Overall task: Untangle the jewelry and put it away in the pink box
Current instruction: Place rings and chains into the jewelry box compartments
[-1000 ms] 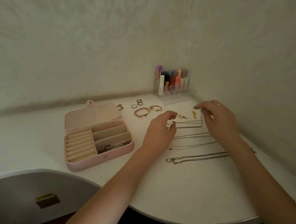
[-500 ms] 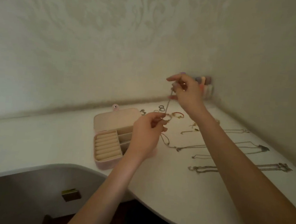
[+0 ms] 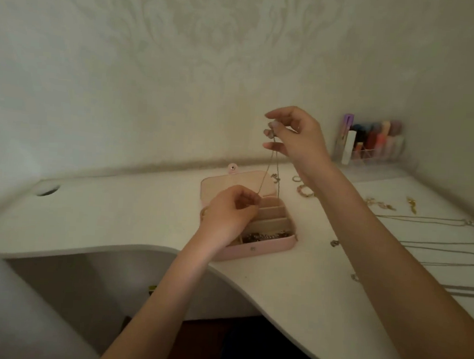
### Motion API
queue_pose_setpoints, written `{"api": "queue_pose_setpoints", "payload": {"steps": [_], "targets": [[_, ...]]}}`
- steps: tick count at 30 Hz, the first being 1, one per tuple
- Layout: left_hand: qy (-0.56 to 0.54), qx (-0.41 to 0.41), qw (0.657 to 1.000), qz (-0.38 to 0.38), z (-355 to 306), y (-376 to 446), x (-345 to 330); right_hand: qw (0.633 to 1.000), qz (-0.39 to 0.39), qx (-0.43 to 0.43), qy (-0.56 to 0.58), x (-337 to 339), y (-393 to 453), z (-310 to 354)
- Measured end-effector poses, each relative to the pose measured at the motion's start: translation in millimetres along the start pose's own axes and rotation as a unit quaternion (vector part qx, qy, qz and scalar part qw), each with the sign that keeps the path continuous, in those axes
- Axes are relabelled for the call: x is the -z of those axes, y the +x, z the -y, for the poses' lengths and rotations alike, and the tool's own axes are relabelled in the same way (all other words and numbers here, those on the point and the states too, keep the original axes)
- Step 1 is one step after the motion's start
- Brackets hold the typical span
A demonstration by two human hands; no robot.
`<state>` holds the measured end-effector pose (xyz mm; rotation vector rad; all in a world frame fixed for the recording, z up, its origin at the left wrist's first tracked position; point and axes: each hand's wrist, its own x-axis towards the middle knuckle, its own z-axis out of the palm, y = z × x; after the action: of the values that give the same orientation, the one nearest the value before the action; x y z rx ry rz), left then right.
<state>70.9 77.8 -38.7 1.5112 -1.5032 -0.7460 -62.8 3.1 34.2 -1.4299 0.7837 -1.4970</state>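
1. Head view: a person lowers a thin chain necklace (image 3: 268, 170) toward the open pink box (image 3: 256, 248) on a white desk (image 3: 115, 213). The right hand (image 3: 297, 136), raised above the box, pinches the chain's upper end between thumb and fingertips; the left hand (image 3: 229, 211), just over the box's compartments, pinches the chain lower down with curled fingers.
2. Still on the desk to the right: several long chains (image 3: 436, 246), bracelets (image 3: 305, 190) and small gold pieces (image 3: 411, 204). The box's front compartment already holds dark beaded jewelry (image 3: 265, 236).
3. Judged from this view, the step goes best if the left hand guides the slack into an empty compartment while the right feeds it down slowly, so the strand coils rather than knots and stays clear of the beaded piece.
4. No brand, label or writing can be read; the tubes in the clear organizer (image 3: 370, 143) at the back are too blurred.
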Motion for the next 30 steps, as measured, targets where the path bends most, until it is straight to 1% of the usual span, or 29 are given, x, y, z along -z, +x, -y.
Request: {"api": "queue_pose_setpoints", "payload": {"steps": [3,6,9,11,13,15,18,21,23,27,30], "targets": [[-0.023,-0.002,1.0,0.016,-9,3,-9,0.998,0.057,0.011,0.037,-10,-6,13],[-0.05,-0.011,0.998,0.037,-18,9,-20,0.995,0.086,0.017,0.053,-16,-11,21],[-0.032,-0.055,0.997,0.039,-21,9,-22,0.995,0.08,0.022,0.054,-13,-9,23],[0.019,-0.082,0.995,0.049,-18,3,-15,0.996,0.068,0.025,0.051,-6,-7,24],[0.082,-0.089,0.992,0.044,-10,-4,-6,0.997,0.053,0.029,0.05,2,-3,26],[0.092,-0.084,0.991,0.04,2,-8,1,0.997,0.042,0.032,0.051,10,-1,27],[0.057,-0.061,0.996,0.03,5,-12,8,0.998,0.03,0.032,0.052,16,1,28],[-0.045,-0.045,0.998,0.012,-4,-15,14,0.998,0.022,0.03,0.044,18,2,27],[-0.083,-0.053,0.995,0.008,-8,-16,16,0.999,0.024,0.028,0.039,18,2,26],[-0.095,-0.048,0.994,0.025,-14,-21,13,0.998,0.044,0.027,0.031,13,-1,27],[-0.063,-0.045,0.997,0.028,-11,-22,12,0.997,0.059,0.028,0.03,10,-3,28]]}}
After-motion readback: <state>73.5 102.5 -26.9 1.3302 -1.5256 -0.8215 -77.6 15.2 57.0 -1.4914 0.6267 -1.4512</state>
